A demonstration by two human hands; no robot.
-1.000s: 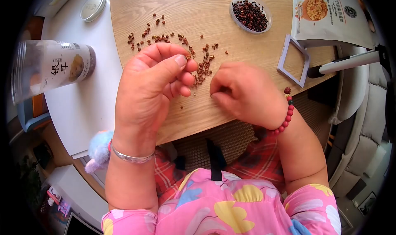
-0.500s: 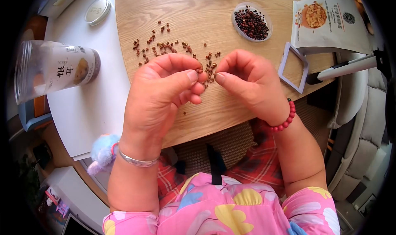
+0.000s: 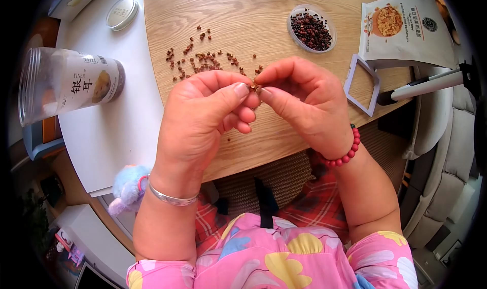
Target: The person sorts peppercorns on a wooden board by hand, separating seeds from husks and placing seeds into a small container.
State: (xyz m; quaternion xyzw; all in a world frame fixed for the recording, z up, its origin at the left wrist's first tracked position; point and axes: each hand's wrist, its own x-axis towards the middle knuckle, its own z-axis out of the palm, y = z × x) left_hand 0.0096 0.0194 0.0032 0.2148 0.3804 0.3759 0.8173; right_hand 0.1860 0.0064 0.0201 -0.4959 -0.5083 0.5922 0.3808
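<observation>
Pinching a small brown pod (image 3: 254,87)

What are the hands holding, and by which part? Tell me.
A small brown piece, pinched by the fingers of the left hand and right hand; too small to tell which part each grips.

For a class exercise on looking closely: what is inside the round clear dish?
The dish holds a heap of small dark seeds, some reddish, some nearly black. Those beneath the top layer, and the dish's floor under the heap, are covered.
</observation>
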